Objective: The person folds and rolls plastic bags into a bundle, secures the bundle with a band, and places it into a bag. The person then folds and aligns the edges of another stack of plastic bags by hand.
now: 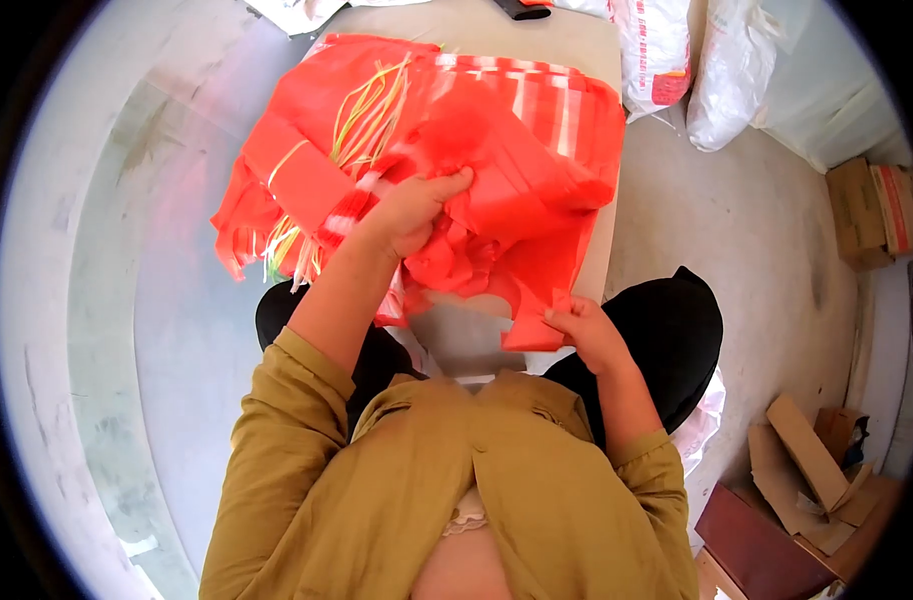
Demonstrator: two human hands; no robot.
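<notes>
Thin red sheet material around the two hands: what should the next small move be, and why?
Perhaps the right hand should gently draw its pinched red flap outward, since the thin red sheet material near the left hand looks bunched and creased.

A red fabric pile (547,110) lay on the beige flat-topped counter (577,35), before the person in the olive shirt (407,500). Thin yellow strings (355,148) lay on its left part, just beyond the flat red banded bundle (312,182). White printed plastic sacks (657,60) were behind, right of the counter; brown cardboard boxes (857,215) sat far right.
</notes>
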